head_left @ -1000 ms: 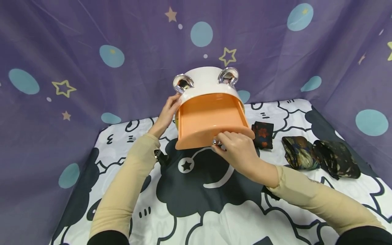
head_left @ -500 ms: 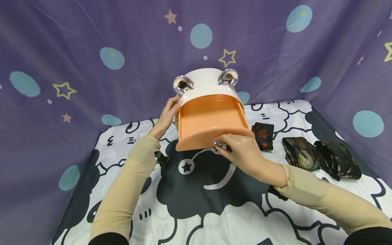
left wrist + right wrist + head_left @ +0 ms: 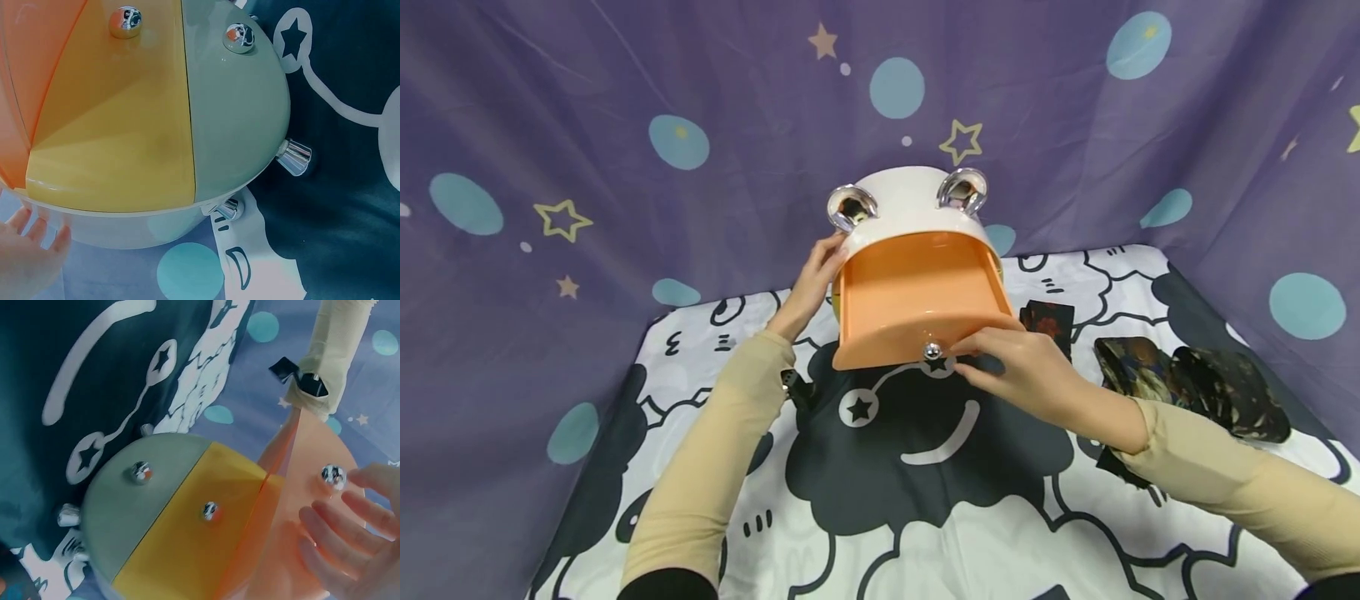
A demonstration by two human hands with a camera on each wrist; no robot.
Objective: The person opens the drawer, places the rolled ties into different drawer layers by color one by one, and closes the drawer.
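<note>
Jutting out, orange drawer (image 3: 889,343), knob (image 3: 933,352) just beside fingers (image 3: 987,341) of right hand (image 3: 1033,377)

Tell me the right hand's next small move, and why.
I'd likely move the right hand across to the nearest dark folded bundle. The orange drawer is pulled well out with nothing visible inside, the right hand is beside its silver knob without holding it, and the left hand rests against the white-topped cabinet's side.
</note>
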